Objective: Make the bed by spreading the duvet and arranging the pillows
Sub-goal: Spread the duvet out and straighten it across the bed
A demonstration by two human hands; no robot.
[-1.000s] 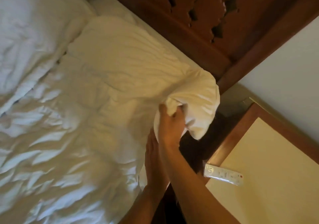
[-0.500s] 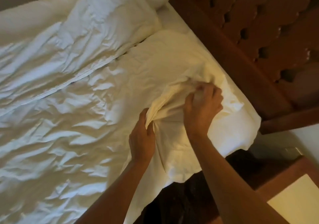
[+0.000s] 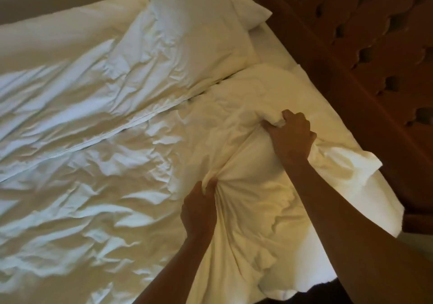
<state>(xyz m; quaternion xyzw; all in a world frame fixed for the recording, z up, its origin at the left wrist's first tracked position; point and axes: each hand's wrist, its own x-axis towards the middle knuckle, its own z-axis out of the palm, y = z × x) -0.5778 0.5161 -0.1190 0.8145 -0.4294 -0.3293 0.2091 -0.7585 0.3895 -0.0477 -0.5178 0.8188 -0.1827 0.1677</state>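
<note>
Both hands are closed on the soft cream-white pillow in its creased cotton case [image 3: 253, 210], which lies at the near corner of the bed, under and between the two forearms. The right hand [image 3: 290, 137] is the farther one: its fingers and thumb are curled tight round a bunched ridge of the case, knuckles up. The left hand [image 3: 199, 210] is nearer the person and to the left of the right hand. It pinches a gathered tuft of the same fabric between thumb and curled fingers. Folds fan out from that tuft towards the right hand, and the cloth between the two grips is pulled into taut creases.

Just beyond the right wrist, on its outer side, the loose open end of the case lies flat in a pale flap. Below the left hand the fabric drapes down over the bed's edge.

To the left of both hands spreads the crumpled white duvet [image 3: 93, 186], with a long straight seam running away from the hands up to the left. Beyond the right hand, farther up the bed, a second plump white pillow [image 3: 187, 34] lies touching the duvet, and a third white pillow [image 3: 248, 6] sits behind it.

To the right of the right hand, past a strip of bare white sheet [image 3: 271, 46], rises the dark carved wooden headboard [image 3: 351, 34].
</note>
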